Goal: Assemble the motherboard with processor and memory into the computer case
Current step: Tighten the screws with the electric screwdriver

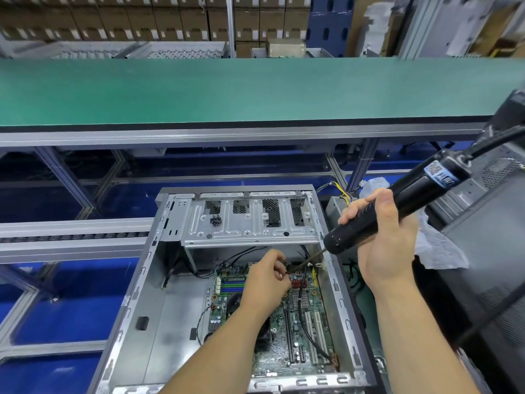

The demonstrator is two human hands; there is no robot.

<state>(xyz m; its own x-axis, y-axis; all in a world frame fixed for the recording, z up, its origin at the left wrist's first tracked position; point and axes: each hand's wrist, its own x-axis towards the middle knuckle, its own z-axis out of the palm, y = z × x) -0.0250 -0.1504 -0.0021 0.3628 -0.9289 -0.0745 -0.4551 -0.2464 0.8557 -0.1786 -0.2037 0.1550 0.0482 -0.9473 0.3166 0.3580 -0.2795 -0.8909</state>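
Green circuit board, the motherboard (298, 317), lies flat on the floor of the open grey computer case (176, 322), toward its right wall, with the blue memory slots (233, 285) at its far left part. The left hand (265, 282) is directly above the far end of the board, its fingers curled together and pinching something very small at the tips, I think a screw, but it is too small to say for sure. The right hand (383, 245) is up and to the right of the case, clamped around the black electric screwdriver (397, 203). The thin bit (308, 261) of this tool slopes down to the left and its point comes just beside the left fingertips, near the far right corner of the board.

Several things can go wrong from here. The bit is tilted, not upright, so it may slip off the screw head and scratch the board or hit the red connectors (299, 284) close by. If the driver starts while the left fingers are so near, the bit may catch them. The small piece may also fall between the board parts, where it is difficult to find. A black cable (305, 317) runs over the board beside this place and may be caught under the screw.
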